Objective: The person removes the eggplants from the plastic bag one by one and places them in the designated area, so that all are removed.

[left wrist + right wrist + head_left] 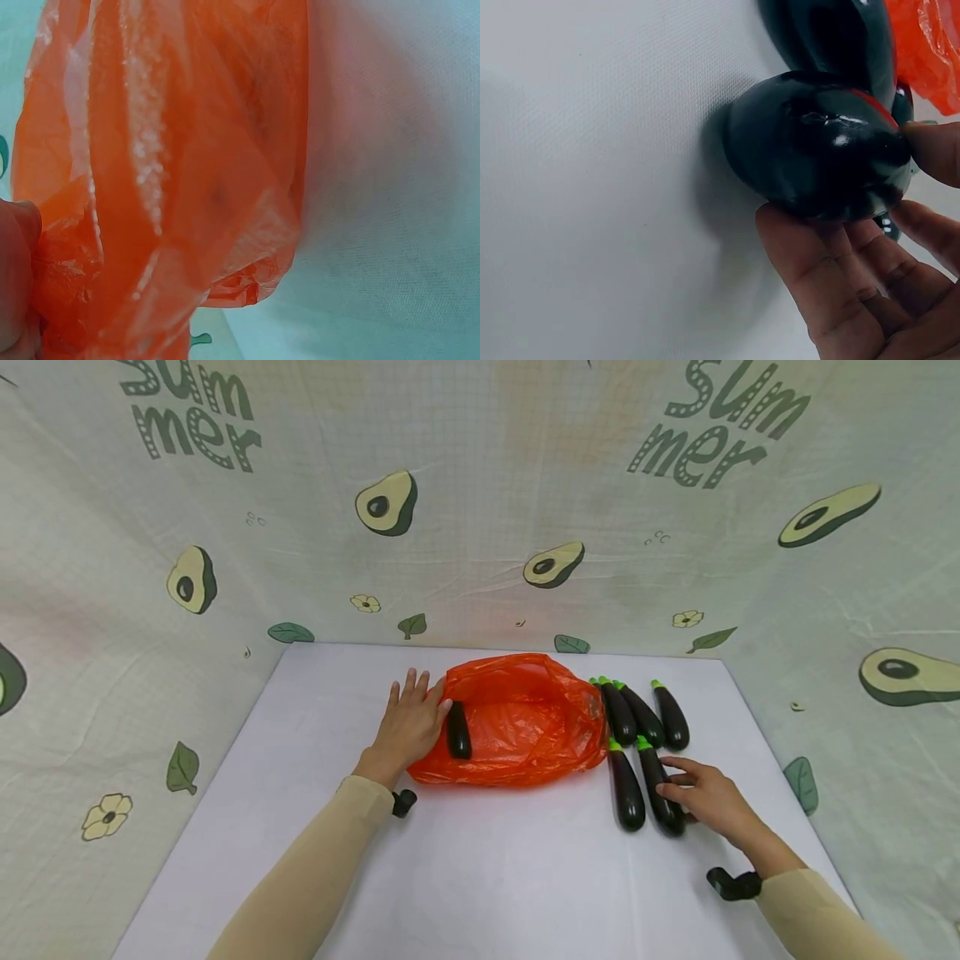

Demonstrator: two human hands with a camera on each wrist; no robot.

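An orange-red plastic bag [525, 727] lies with its mouth spread, and a dark eggplant [459, 731] shows at its left side. My left hand [408, 722] rests against the bag's left edge with fingers extended, the thumb by that eggplant. In the left wrist view, the bag [187, 150] fills much of the picture and a fingertip touches it. On the right, my right hand [708, 797] holds the lower part of the nearest-right eggplant [658, 789]. In the right wrist view, thumb and fingers sit around the rounded end of this eggplant [817, 146].
Beside the held one lies another eggplant [627, 787]. Several more with green stems, including one eggplant [671, 718] at the far right, lie behind them, close to the bag. All rest on a white table [510, 868] backed by a printed cloth [465, 527].
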